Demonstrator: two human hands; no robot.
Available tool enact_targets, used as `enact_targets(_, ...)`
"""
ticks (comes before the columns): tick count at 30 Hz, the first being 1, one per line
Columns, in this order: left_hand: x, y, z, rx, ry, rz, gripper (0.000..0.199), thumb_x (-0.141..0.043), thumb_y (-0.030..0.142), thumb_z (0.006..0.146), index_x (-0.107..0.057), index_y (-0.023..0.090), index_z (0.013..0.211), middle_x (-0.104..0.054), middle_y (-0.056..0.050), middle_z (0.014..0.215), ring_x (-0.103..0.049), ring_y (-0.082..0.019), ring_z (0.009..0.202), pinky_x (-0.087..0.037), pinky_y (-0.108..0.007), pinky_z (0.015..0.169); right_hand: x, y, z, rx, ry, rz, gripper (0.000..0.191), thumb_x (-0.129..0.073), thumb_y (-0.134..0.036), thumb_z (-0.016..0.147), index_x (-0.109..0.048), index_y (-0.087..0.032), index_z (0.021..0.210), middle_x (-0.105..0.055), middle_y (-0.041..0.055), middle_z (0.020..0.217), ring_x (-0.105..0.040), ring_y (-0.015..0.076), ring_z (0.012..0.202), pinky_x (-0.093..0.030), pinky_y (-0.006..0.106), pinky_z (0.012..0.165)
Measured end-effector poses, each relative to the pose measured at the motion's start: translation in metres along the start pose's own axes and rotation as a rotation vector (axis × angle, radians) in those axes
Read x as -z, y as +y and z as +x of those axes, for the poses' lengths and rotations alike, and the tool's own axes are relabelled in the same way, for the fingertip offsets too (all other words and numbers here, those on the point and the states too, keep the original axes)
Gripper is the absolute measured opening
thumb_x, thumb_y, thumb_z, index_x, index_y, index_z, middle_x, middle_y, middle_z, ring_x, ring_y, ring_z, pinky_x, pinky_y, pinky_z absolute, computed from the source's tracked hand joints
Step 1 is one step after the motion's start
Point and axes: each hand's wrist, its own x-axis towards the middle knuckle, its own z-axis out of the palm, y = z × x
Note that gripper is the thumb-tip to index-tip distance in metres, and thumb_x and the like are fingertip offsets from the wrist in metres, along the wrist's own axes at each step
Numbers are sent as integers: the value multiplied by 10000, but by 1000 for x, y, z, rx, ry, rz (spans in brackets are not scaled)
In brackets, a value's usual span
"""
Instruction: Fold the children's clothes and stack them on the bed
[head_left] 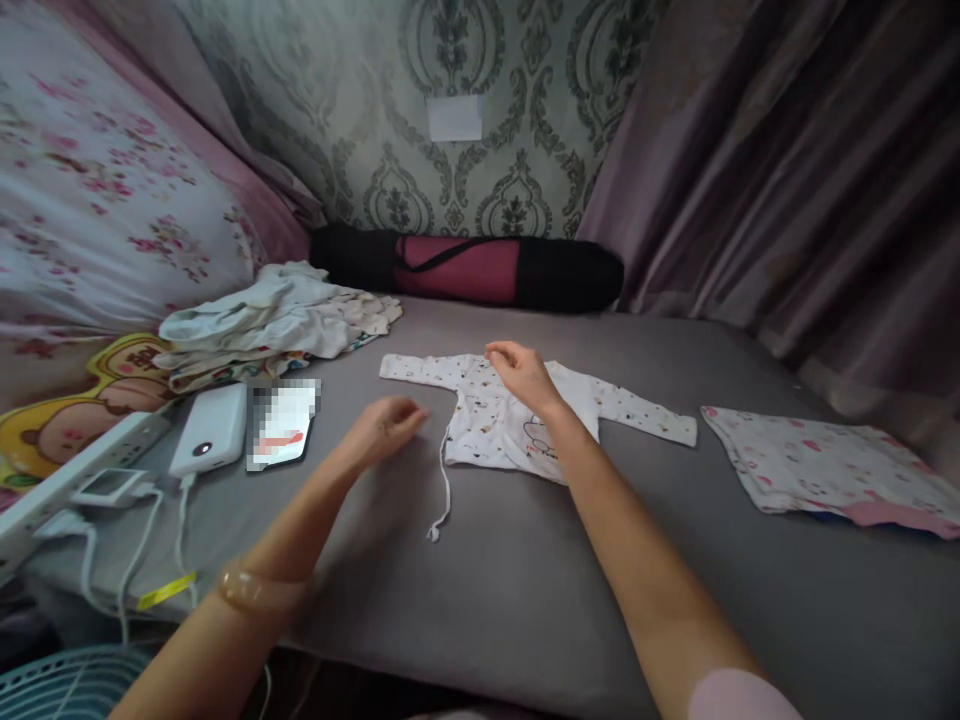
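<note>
A small white baby shirt [487, 430] with a tiny print lies on the grey bedsheet, its sleeves spread to both sides. One white tie string trails from its left side toward me. My right hand [523, 376] is over the upper middle of the shirt, near the neckline, fingers curled and pressed together. What they pinch, if anything, is hidden, and my forearm covers part of the shirt's right half. Just left of the shirt, my left hand [386, 430] hovers with bent fingers held together, slightly blurred, and nothing shows in them.
A pile of clothes [277, 315] sits at the back left. Nearer are a phone [289, 425], a white power bank [214, 430] and a power strip [82, 475] with cables. Folded printed cloth [825, 465] lies at right. A black and pink roll bag [465, 268] rests along the wall.
</note>
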Motion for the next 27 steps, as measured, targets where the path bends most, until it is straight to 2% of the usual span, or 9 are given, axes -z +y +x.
enact_targets(3,-18,24,-46,-76,-114,-49,452,-528,617,797,-655,192,712,-622,-53,723,-557,-191,681,-391,-286,617,3,-10,-22,20,-143,104,301,-437,-294,923,-668,-169,1069,-716,68,1008,-655,176,939,-495,297,834)
enact_targets(8,-40,29,-91,-142,72,-77,361,-655,582,711,-619,223,725,-588,-79,893,-535,-234,850,-440,-334,739,16,-11,-40,-53,-271,146,214,-495,-224,895,-694,-157,934,-721,65,925,-666,162,815,-505,263,729)
enact_targets(11,-40,23,-97,-105,50,-86,260,-603,480,763,-626,224,719,-589,-86,908,-538,-235,862,-442,-347,755,34,-10,-41,-97,-240,175,215,-502,-241,909,-679,-156,997,-715,80,979,-665,165,833,-506,256,693)
enact_targets(14,-32,15,-92,-37,-57,-98,246,-535,409,787,-616,209,669,-616,-63,794,-561,-205,747,-426,-307,664,52,-7,-42,-117,-219,202,221,-505,-262,922,-666,-157,1032,-709,92,1015,-663,168,851,-513,257,678)
enact_targets(17,-20,6,-83,117,-114,-110,199,-515,355,771,-606,204,679,-615,-11,622,-551,-174,595,-371,-271,552,65,-1,-44,-127,-244,221,218,-502,-251,925,-662,-156,1039,-706,96,1022,-663,168,841,-524,271,687)
enact_targets(19,-8,1,-73,197,-65,-65,166,-518,327,763,-596,202,685,-619,2,589,-561,-172,581,-358,-264,539,72,2,-45,-126,-247,229,218,-500,-243,924,-660,-155,1042,-704,95,1022,-661,166,833,-530,279,697)
enact_targets(22,12,4,-53,240,95,77,116,-527,276,760,-563,202,678,-629,-4,604,-580,-177,616,-364,-266,568,78,4,-46,-126,-234,231,211,-498,-230,921,-661,-153,1032,-702,92,1014,-659,161,826,-532,273,700)
enact_targets(25,25,27,-29,188,219,177,73,-536,244,770,-549,200,713,-630,-19,642,-596,-189,668,-378,-277,602,82,4,-47,-136,-251,208,210,-501,-220,916,-662,-152,1031,-704,95,1010,-662,158,814,-529,260,678)
enact_targets(27,26,51,-12,80,290,171,70,-539,258,791,-560,196,765,-635,-31,694,-605,-197,721,-399,-288,635,82,5,-47,-145,-269,174,217,-501,-224,912,-662,-154,1039,-707,95,1008,-666,159,801,-527,254,658)
